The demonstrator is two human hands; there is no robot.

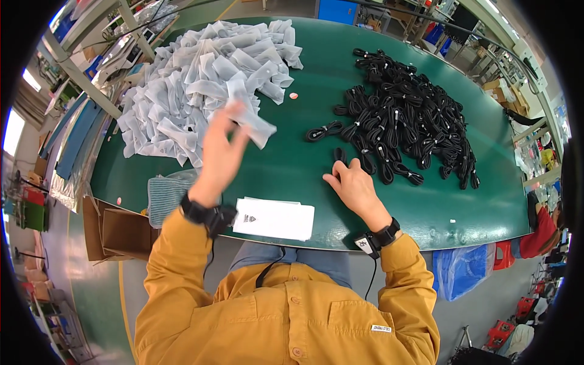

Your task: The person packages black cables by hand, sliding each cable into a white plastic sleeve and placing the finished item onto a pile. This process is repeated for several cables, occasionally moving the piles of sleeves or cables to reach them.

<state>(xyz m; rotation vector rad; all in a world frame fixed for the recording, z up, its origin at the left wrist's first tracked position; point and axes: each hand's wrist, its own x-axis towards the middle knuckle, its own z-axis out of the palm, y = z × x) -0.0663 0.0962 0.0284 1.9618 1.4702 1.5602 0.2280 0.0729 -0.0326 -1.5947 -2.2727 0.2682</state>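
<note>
My left hand [220,159] is over the near edge of a heap of frosted plastic packets [176,91] on the left. Its thumb and fingers pinch one frosted packet [258,126]; the fingertips and packet are smeared by motion. To the right, my right hand [356,190] rests low over the green table [286,164]. Its curled thumb and fingers are at the near end of a small coiled black cable [339,156], which lies at the front of a large pile of tied black cables [413,109]. The fingertips partly cover that cable's end.
A stack of white plastic bags [277,220] lies at the table's front edge. Left of it is a blue-grey ribbed cloth [165,198]. An open cardboard box [125,231] stands below the left edge, a blue plastic-lined bin [463,271] below the right. Metal frame posts [91,88] flank the table.
</note>
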